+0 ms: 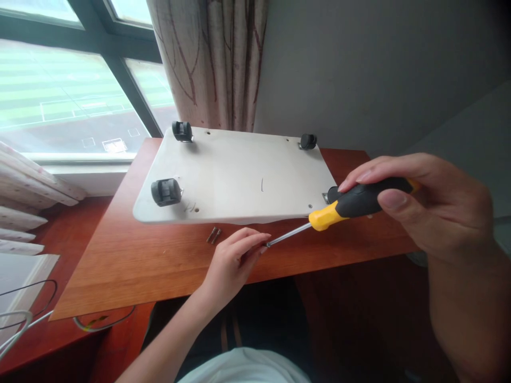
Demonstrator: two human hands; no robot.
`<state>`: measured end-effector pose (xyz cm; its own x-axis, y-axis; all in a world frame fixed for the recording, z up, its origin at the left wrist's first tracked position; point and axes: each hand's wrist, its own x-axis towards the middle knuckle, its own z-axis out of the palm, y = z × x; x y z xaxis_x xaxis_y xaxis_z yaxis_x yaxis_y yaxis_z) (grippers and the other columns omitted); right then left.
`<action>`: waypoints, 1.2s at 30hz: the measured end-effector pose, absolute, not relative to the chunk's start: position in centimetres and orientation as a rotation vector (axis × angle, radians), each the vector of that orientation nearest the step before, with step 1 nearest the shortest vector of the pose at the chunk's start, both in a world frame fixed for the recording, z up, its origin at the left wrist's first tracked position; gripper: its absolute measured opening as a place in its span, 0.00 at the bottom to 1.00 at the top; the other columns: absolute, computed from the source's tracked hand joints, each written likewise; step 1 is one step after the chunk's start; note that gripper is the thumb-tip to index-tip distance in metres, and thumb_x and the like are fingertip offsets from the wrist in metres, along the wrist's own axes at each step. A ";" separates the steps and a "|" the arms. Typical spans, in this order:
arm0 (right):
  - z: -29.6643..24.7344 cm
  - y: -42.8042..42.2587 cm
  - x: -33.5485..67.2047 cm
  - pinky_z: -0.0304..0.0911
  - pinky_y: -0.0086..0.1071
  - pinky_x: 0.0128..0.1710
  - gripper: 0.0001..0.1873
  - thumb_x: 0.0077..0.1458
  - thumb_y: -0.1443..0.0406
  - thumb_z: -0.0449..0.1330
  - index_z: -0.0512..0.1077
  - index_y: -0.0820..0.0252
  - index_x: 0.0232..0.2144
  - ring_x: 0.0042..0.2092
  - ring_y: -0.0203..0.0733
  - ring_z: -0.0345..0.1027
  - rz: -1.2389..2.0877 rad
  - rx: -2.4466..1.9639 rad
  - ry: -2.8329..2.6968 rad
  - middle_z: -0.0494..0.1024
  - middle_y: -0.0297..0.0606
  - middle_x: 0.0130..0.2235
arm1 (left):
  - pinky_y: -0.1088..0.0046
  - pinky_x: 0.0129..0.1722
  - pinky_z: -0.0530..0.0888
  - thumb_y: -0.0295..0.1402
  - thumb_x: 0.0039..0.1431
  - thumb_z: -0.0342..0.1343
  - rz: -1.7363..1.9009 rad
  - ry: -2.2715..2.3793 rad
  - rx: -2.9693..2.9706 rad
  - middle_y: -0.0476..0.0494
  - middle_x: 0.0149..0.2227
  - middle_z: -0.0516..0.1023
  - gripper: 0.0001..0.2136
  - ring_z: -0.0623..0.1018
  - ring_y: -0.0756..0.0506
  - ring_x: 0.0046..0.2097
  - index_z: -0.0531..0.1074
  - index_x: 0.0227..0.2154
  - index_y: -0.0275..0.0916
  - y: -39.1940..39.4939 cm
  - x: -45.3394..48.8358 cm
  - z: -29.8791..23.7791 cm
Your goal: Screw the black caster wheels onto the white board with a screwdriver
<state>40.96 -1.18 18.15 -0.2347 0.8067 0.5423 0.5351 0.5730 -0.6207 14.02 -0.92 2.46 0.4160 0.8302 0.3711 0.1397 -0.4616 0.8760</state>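
My right hand [435, 202] is closed around the black and yellow handle of a screwdriver [325, 215]. The shaft slants down to the left and its tip meets the fingertips of my left hand [235, 255]. Those fingers are pinched together above the table's front part; whatever small thing they hold is too hidden to name. Behind both hands lies a white board [239, 175] with black casters facing up. One caster [165, 191] is at its front left, and another [333, 194] is partly covered by my right hand. Two metal screws [213, 235] rest left of my left hand.
The wooden table [131, 260] carries the board, and its front edge runs close to my body. Beyond it hang a patterned curtain [223, 64] and a grey wall [351, 74]. A window is at the left. Cables [24, 319] loop at the lower left.
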 end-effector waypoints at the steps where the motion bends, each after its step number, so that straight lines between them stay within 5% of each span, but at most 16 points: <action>1: 18.3 -1.1 40.9 0.74 0.42 0.43 0.11 0.60 0.66 0.61 0.78 0.49 0.44 0.43 0.48 0.78 0.380 -1.074 -1.919 0.80 0.36 0.40 | 0.80 0.31 0.74 0.24 0.66 0.54 1.085 0.830 1.871 0.42 0.40 0.78 0.11 0.78 0.51 0.35 0.78 0.47 0.40 -0.8 14.1 2.6; 13: 20.9 -1.4 40.9 0.74 0.38 0.42 0.11 0.61 0.62 0.61 0.77 0.41 0.45 0.42 0.46 0.78 0.197 -1.195 -2.046 0.81 0.32 0.42 | 0.79 0.27 0.70 0.28 0.62 0.61 0.983 0.887 1.965 0.44 0.38 0.81 0.03 0.72 0.53 0.27 0.77 0.38 0.39 -0.1 15.2 4.1; 20: 23.2 -0.7 40.8 0.73 0.32 0.41 0.15 0.64 0.62 0.59 0.74 0.45 0.52 0.44 0.41 0.76 0.155 -1.128 -2.170 0.79 0.33 0.44 | 0.78 0.27 0.67 0.26 0.60 0.62 0.937 0.930 2.150 0.49 0.34 0.80 0.03 0.71 0.53 0.26 0.77 0.35 0.40 1.6 16.6 7.0; 26: 26.5 3.6 41.2 0.71 0.26 0.42 0.18 0.66 0.57 0.56 0.69 0.52 0.56 0.42 0.32 0.73 0.021 -1.243 -2.101 0.76 0.32 0.45 | 0.73 0.31 0.69 0.30 0.57 0.64 0.867 1.050 2.214 0.49 0.27 0.80 0.02 0.74 0.49 0.26 0.82 0.33 0.40 9.7 19.8 11.4; 28: 27.0 6.9 41.8 0.71 0.25 0.41 0.18 0.66 0.57 0.56 0.69 0.52 0.56 0.41 0.30 0.72 -0.030 -1.176 -2.114 0.76 0.29 0.43 | 0.70 0.36 0.71 0.30 0.56 0.64 0.853 1.096 2.224 0.46 0.32 0.82 0.03 0.76 0.48 0.30 0.82 0.33 0.39 14.0 21.5 12.5; 32: 26.8 14.4 42.6 0.66 0.20 0.38 0.25 0.61 0.56 0.56 0.71 0.70 0.53 0.42 0.29 0.73 -0.046 -1.220 -2.101 0.70 0.26 0.37 | 0.66 0.44 0.71 0.28 0.52 0.66 0.715 1.215 2.259 0.40 0.35 0.82 0.06 0.78 0.43 0.39 0.82 0.34 0.34 22.1 24.9 13.4; 36: 25.9 19.5 42.7 0.60 0.19 0.36 0.30 0.58 0.55 0.48 0.71 0.74 0.52 0.46 0.34 0.74 -0.102 -1.381 -2.084 0.67 0.23 0.35 | 0.69 0.46 0.70 0.28 0.52 0.65 0.643 1.218 2.301 0.39 0.35 0.81 0.08 0.77 0.45 0.40 0.81 0.35 0.28 26.6 27.3 12.7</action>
<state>42.66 19.51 25.88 -0.2533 0.8039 0.5381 0.8528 0.4482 -0.2681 27.28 26.56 12.71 0.4998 0.8454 0.1884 0.6329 -0.5049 0.5869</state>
